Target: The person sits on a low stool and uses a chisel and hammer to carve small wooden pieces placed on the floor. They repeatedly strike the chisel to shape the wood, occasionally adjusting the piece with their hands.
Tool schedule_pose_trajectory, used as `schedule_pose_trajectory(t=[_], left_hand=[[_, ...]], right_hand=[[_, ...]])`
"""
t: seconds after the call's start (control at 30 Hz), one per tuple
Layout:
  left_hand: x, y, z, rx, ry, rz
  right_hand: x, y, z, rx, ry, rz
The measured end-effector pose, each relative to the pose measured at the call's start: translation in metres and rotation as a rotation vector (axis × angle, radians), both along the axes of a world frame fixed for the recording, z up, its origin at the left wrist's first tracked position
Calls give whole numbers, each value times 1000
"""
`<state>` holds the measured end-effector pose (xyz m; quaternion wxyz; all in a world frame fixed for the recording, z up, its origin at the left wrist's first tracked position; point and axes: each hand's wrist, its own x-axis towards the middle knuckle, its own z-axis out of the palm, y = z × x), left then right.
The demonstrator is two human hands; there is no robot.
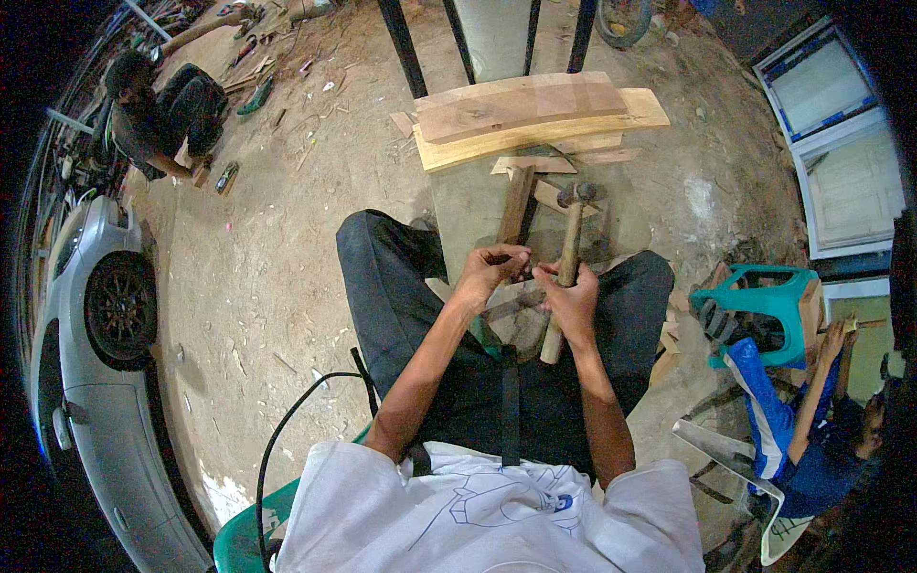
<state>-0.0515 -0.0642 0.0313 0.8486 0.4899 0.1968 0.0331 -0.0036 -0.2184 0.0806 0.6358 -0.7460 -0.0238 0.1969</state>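
My left hand (492, 272) is pinched over my lap at the centre, near the end of a dark wooden piece (518, 205); whatever small thing is between its fingers is too small to name. Beside it, my right hand (570, 301) grips the wooden handle of a hammer (577, 191), held upright with its head pointing away from me. Beyond my knees, curved boards, one reddish (519, 103) and one pale yellow (642, 107), lie stacked, with smaller wooden offcuts (559, 196) nearer me.
A person (162, 115) crouches at the upper left, working low. A silver car (124, 439) stands on the left. At right, another person (821, 430) sits beside a teal plastic stool (764, 315) and white window frames (841, 181). Black chair legs (401, 48) stand behind the boards.
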Motion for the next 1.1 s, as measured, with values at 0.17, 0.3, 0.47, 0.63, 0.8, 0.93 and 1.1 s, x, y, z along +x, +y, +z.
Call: schedule_pose_trajectory(t=[0.17, 0.3, 0.47, 0.63, 0.8, 0.93, 1.1], left_hand=[[-3, 3, 13, 114, -17, 22], [-2, 25, 3, 796, -67, -108], [-3, 26, -14, 954, -75, 44], [3, 29, 34, 875, 132, -76], [-1, 36, 12, 890, 105, -147], [-2, 37, 5, 870, 107, -181], [1, 27, -5, 887, -11, 19]], right_hand=[[3, 5, -15, -60, -98, 40], [27, 6, -45, -204, -267, 75], [52, 12, -57, -372, -535, 222], [45, 16, -34, -358, -426, 313], [42, 21, -36, -250, -467, 352], [43, 21, -33, -275, -462, 357], [42, 20, -23, -295, -477, 294]])
